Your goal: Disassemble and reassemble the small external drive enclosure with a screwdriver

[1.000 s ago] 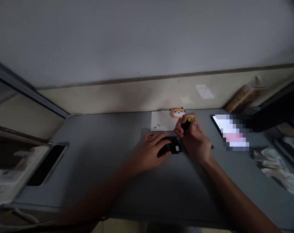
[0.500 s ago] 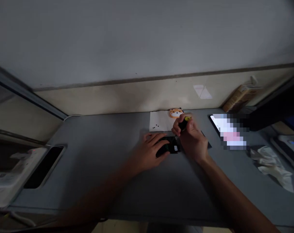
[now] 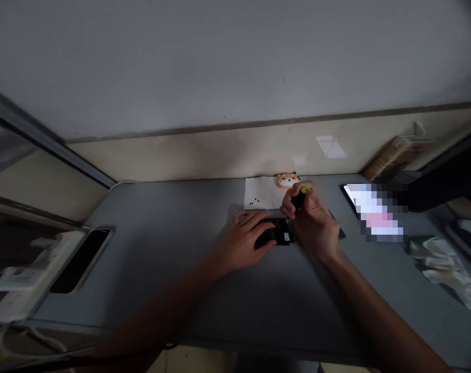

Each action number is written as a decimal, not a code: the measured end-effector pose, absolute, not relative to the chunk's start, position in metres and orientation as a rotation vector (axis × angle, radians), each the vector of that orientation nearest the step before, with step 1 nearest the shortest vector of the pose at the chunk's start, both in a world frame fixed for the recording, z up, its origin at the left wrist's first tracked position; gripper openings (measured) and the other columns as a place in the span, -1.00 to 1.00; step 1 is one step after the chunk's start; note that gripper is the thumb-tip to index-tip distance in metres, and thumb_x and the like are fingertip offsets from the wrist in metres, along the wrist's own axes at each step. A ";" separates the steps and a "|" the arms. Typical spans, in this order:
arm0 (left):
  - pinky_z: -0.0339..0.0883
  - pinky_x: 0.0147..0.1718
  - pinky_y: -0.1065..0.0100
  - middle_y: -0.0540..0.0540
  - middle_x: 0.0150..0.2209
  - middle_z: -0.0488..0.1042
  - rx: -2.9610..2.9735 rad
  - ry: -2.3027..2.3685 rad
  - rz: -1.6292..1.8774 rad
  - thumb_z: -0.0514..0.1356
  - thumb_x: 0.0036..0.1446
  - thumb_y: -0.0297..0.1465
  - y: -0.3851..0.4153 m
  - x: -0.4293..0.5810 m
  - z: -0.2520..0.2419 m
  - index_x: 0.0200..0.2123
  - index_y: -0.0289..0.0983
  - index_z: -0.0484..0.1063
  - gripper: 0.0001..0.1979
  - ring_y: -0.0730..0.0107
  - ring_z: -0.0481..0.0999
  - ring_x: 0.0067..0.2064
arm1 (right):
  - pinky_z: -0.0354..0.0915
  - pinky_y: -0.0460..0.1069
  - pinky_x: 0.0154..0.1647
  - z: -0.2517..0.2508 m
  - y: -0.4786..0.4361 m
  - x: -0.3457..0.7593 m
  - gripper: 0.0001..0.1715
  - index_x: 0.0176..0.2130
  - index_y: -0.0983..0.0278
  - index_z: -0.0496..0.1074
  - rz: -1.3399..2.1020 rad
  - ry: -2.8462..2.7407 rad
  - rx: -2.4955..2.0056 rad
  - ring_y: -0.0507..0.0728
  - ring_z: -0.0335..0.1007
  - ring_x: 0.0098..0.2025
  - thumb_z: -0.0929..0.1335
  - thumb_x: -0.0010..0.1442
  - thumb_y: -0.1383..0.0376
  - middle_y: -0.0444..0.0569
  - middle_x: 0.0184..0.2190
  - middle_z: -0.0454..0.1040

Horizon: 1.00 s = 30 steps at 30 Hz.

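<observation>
A flat black device (image 3: pixel 282 234) with a small white label lies on the grey desk (image 3: pixel 173 223). My left hand (image 3: pixel 248 238) rests over its left part, thumb and fingers spread along its edges and holding it down. My right hand (image 3: pixel 311 212) is closed around a screwdriver (image 3: pixel 300 199) with a black and yellow handle, above the device's right end. The screwdriver's shaft and tip are hidden by the hand. Several tiny dark screws (image 3: pixel 254 201) lie on a white paper sheet (image 3: pixel 264 189) just behind, beside an orange-and-white animal-faced case (image 3: pixel 288 180).
A lit phone or tablet (image 3: pixel 371 212) lies to the right, near crumpled tissue (image 3: pixel 447 269). A dark phone (image 3: pixel 80 261) is at the left edge beside a white power strip (image 3: pixel 48 280). A book-like box (image 3: pixel 398 155) leans against the back wall.
The whole view has shifted slightly, so everything appears a little further right. Both hands keep nearly the same pose on the device and the screwdriver.
</observation>
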<state>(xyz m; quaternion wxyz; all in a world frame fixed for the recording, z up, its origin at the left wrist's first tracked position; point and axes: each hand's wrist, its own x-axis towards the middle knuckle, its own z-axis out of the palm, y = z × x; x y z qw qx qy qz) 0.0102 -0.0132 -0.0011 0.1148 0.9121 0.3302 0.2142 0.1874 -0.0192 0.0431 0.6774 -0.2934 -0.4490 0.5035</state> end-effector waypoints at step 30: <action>0.19 0.23 -0.03 -0.16 0.23 0.46 2.693 0.961 0.652 0.16 0.39 -0.26 -0.013 0.009 -0.003 0.03 -0.18 0.47 -0.77 0.10 0.46 0.22 | 0.10 -0.01 -0.41 0.041 -0.020 0.187 -0.67 -0.31 0.18 0.37 1.114 -1.014 -0.620 0.02 0.08 -0.48 0.35 0.35 0.01 -0.17 -0.50 0.20</action>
